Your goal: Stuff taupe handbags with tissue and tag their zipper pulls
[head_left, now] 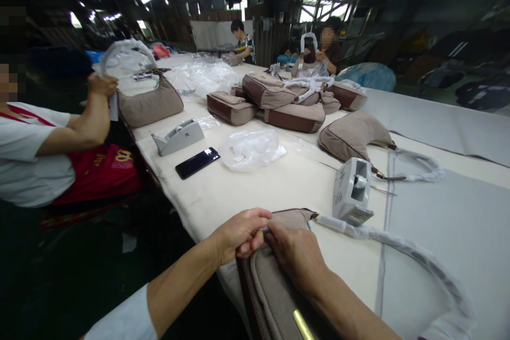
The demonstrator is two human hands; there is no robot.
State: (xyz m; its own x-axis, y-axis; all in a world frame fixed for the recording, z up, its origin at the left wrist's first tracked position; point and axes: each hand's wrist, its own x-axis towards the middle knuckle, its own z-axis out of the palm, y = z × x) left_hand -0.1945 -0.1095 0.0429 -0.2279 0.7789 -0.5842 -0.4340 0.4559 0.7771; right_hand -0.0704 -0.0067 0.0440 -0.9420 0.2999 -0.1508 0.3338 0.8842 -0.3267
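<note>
A taupe handbag (274,297) with brown trim lies at the table's near edge, partly under my hands. My left hand (241,236) is closed, with thumb and fingers pinched at the bag's upper edge. Close beside it, my right hand (297,255) curls its fingers over the same edge; the fingertips are partly hidden. The bag's handle (422,255), wrapped in white film, curves away to the right. A shiny gold-coloured strip (303,325) shows low on the bag. Just beyond my right hand stands a grey tape dispenser (346,191).
Farther up lie a phone (197,163), a second tape dispenser (179,137), a crumpled clear plastic bag (253,149) and several piled handbags (295,117). Another handbag (354,135) lies right. A person (35,154) at left holds a bag by its handle; two others work at the back.
</note>
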